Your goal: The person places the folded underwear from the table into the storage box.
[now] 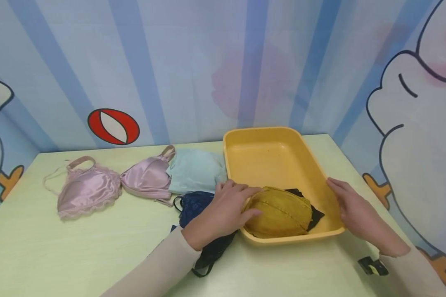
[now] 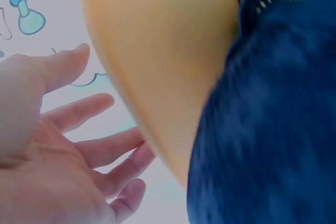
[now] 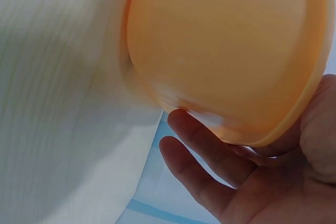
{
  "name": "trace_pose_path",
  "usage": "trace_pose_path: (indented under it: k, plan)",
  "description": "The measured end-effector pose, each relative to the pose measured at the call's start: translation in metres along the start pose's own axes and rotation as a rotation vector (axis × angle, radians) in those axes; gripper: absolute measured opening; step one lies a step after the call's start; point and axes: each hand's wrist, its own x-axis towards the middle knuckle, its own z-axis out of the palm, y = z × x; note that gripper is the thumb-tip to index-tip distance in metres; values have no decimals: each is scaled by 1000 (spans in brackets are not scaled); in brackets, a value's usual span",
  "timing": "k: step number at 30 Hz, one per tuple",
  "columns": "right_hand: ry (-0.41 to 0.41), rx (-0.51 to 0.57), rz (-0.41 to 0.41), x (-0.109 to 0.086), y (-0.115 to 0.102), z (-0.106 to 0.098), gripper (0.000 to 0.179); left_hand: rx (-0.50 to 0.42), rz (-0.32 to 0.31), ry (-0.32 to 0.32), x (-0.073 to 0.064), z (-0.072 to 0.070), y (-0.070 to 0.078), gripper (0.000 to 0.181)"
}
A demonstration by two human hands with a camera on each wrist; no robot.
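A mustard-yellow bra (image 1: pixel 278 212), folded into a rounded bundle, lies in the near end of a yellow plastic tray (image 1: pixel 282 159). Dark cloth (image 1: pixel 315 218) shows from beneath it. My left hand (image 1: pixel 223 208) reaches over the tray's left rim, thumb and index finger beside the bra. In the left wrist view its fingers (image 2: pixel 107 148) are spread and loose by the tray's outer wall. My right hand (image 1: pixel 357 212) holds the tray's right rim, with fingers along the outside in the right wrist view. Under my left forearm lies a navy lace bra (image 1: pixel 195 206), partly hidden.
Left of the tray lies a folded mint-green garment (image 1: pixel 197 171). A pink satin bra (image 1: pixel 91 189) with lace trim spreads farther left, partly beneath the mint one. A small black-and-yellow object (image 1: pixel 373 266) is by my right wrist. A cartoon-printed backdrop (image 1: pixel 193 74) borders the pale table (image 1: pixel 59 251).
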Motion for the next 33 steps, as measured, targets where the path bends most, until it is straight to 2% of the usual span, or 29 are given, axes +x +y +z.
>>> trace_pose_path:
  k: [10,18,22,27,33]
  plan:
    - [3,9,0,4,0,-2,45,-78,-10,141,-40,-21,-33,49]
    - [-2,5,0,3,-1,-3,45,-68,-61,219,-75,-36,-55,49]
    - [7,-4,-2,2,-1,-3,45,-81,-105,232,-92,-39,-65,50]
    - [-5,8,16,2,-2,-1,46,-69,-163,229,-112,-35,-77,52]
    - [-8,2,15,1,-1,2,46,-111,-224,168,-126,-32,-84,55]
